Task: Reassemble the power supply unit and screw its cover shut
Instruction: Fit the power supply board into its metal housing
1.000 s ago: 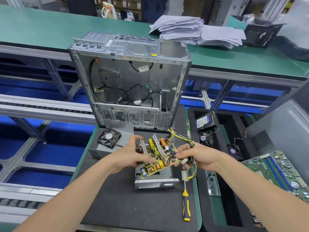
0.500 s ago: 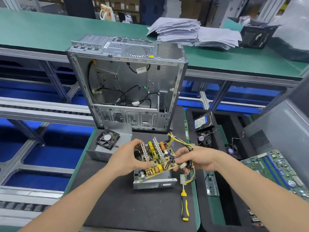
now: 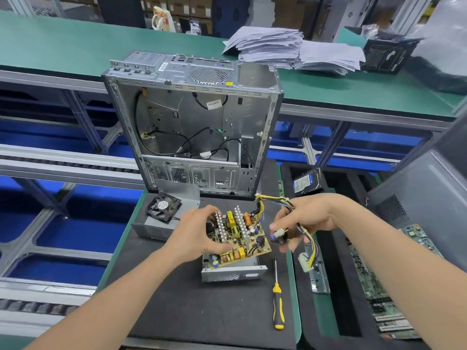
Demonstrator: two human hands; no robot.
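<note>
Factory-line bg; black-matted desk (image 3: 192, 322) up front. PSU board (image 3: 240, 236) sits tilted over its metal tray (image 3: 235, 275), not yet seated. Left hand (image 3: 194, 234) grips the board's left edge, fingers curled by the heatsink. Right hand (image 3: 309, 218) pinches the cable bundle (image 3: 309, 239) just beside the board. Board prob. light, stiff but fragile: hold by edges, not caps/coils. Cables floppy, may tug. Cover (image 3: 161, 228) w/ fan lies back-left; screwdriver (image 3: 278, 308) near tray.
</note>
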